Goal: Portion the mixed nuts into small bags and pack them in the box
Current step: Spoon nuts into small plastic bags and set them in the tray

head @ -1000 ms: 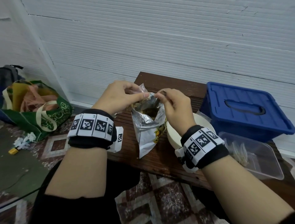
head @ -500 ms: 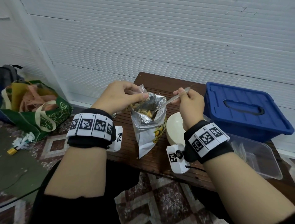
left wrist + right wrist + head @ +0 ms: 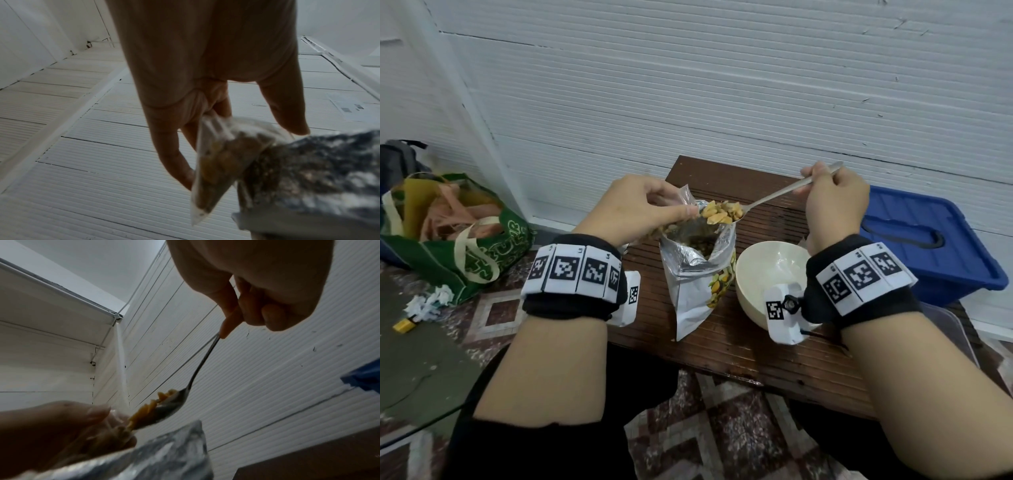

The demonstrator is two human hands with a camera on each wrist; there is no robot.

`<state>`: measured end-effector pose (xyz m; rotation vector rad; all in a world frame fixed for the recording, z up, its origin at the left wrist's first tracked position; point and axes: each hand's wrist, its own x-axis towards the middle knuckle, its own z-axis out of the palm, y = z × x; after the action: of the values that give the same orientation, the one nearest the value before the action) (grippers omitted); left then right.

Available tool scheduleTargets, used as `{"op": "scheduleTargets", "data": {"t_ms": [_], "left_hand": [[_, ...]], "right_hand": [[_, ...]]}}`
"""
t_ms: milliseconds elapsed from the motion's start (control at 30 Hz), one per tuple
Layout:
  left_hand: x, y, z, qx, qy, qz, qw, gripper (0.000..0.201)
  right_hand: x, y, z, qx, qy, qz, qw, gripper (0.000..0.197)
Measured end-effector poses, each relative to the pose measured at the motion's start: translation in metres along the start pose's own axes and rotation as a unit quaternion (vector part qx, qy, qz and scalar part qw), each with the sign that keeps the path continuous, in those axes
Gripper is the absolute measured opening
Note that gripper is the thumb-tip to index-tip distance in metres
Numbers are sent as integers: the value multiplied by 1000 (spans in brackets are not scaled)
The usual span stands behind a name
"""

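The right hand (image 3: 832,202) grips a spoon (image 3: 774,197) heaped with nuts (image 3: 720,213), its bowl at the hand's eight o'clock. The left hand (image 3: 633,209) pinches a small clear bag (image 3: 216,162) just beside the spoonful, above the foil pouch (image 3: 698,270).

Black wristbands (image 3: 573,301), white coded marker tags (image 3: 859,274), black sleeves (image 3: 534,452)

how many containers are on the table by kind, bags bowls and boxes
bags: 2, the foil nut bag and the small clear bag held at its mouth
bowls: 1, the white bowl
boxes: 2, the blue box and the clear box
total: 5
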<state>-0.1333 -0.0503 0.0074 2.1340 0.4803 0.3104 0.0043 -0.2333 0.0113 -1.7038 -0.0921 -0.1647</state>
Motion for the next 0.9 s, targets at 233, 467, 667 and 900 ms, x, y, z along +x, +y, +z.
{"op": "scheduleTargets", "data": {"t_ms": [233, 467, 667, 900], "left_hand": [[2, 0, 6, 10, -1, 12, 1000, 35], [4, 0, 9, 15, -12, 16, 1000, 42], [5, 2, 14, 24, -8, 18, 1000, 43], [4, 4, 15, 38, -5, 22, 999, 51]], "right_hand": [[1, -7, 12, 9, -23, -6, 1000, 29], [-1, -8, 23, -4, -56, -5, 998, 30], [-1, -10, 31, -5, -65, 20, 998, 28], [-3, -8, 34, 4, -74, 31, 997, 28]]}}
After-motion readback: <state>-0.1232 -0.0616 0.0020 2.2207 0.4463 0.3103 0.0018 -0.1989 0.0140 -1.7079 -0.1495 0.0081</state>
